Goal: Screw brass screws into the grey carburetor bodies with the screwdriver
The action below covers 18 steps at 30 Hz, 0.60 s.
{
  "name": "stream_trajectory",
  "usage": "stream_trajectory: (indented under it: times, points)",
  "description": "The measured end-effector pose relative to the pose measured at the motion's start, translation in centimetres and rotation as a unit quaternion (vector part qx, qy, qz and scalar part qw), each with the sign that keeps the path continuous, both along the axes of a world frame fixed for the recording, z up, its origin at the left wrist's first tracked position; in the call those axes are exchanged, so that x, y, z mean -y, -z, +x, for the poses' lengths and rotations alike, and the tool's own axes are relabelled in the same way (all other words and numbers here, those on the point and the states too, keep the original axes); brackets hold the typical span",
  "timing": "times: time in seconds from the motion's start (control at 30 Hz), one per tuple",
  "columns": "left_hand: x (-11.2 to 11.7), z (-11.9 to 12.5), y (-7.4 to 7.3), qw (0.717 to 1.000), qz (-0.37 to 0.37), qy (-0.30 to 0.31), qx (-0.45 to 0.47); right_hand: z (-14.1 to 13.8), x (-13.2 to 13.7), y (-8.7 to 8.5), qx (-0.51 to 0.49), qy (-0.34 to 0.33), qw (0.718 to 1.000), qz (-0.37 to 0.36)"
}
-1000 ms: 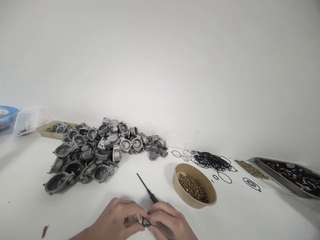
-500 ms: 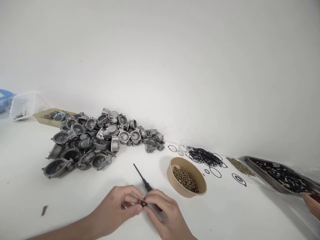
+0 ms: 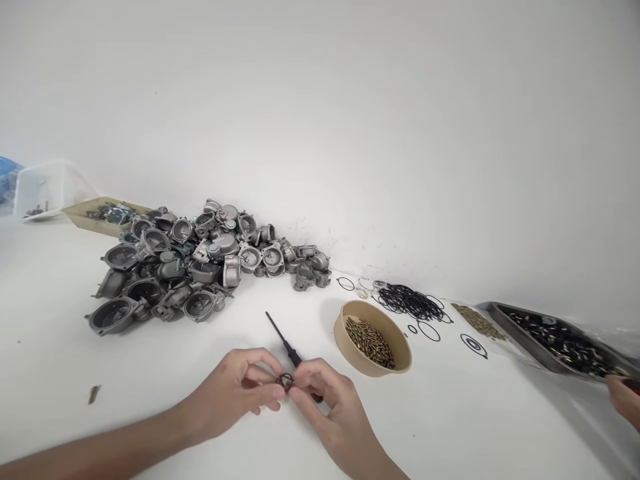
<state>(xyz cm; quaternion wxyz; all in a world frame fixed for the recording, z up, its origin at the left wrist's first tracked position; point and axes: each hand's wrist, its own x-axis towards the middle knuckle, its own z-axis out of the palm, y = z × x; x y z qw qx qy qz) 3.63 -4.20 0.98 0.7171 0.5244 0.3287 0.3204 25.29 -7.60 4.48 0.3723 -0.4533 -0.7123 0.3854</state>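
Note:
Low in the middle of the view, my left hand and my right hand meet fingertip to fingertip. Between them they pinch a small black rubber ring, held just above the white table. A thin black screwdriver lies on the table right behind my fingers, its handle partly hidden by my right hand. A tan bowl of small brass screws stands just right of my hands.
A heap of grey cast metal housings fills the back left. Black O-rings and loose brass parts lie at the back right beside a dark metal tray. Another person's hand shows at the right edge.
The view has tilted down, so everything sits higher in frame. My hands have kept working the black ring between their fingertips. Another person's hand came in at the right edge.

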Motion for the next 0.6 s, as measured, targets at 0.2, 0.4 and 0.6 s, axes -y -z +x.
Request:
stream_trajectory:
  times: [0.2, 0.4, 0.6]
  points:
    - [0.11, -0.17, -0.21, 1.000, 0.003, 0.005, -0.010, -0.08, -0.02, -0.14, 0.009, 0.000, 0.999, -0.031]
    - [0.02, -0.41, -0.38, 1.000, 0.004, -0.001, -0.018, -0.06, 0.01, -0.15, -0.010, -0.008, 0.999, -0.042]
    - [-0.22, -0.55, 0.06, 1.000, 0.002, -0.005, -0.026, 0.05, -0.03, 0.11, -0.004, -0.005, 0.999, -0.039]
